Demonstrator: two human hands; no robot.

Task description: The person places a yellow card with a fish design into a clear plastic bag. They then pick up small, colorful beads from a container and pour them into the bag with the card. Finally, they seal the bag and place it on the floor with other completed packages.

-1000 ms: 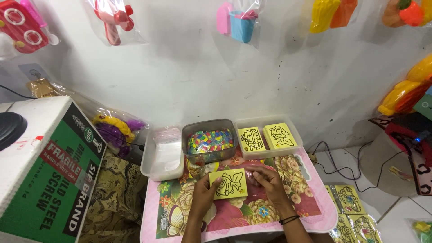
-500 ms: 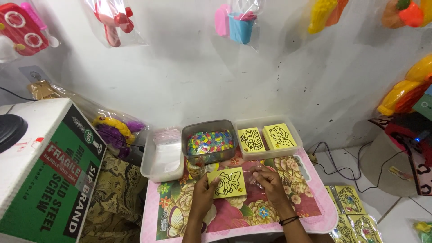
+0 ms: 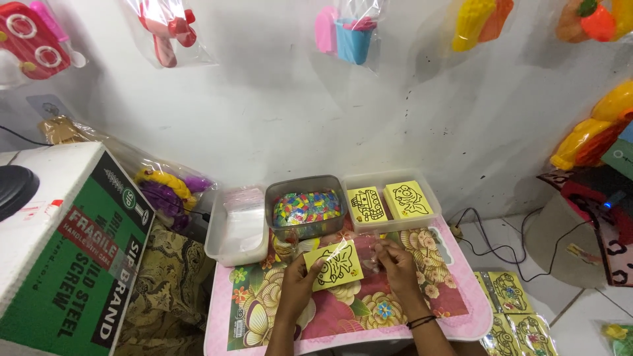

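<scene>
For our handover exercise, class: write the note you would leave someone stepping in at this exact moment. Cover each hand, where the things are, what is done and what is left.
Left hand: grip on the lower left corner of the yellow picture card, which sits in a clear plastic sleeve above the flowered table.
Right hand: fingers at the sleeve's right end, beside the card.
Nearby: grey tub of coloured bits, clear tray with two more yellow cards, white container of clear bags.
Done: card and sleeve are together in hand.
Left: I cannot tell how far the card sits inside the sleeve; two cards lie in the tray unsleeved.
</scene>
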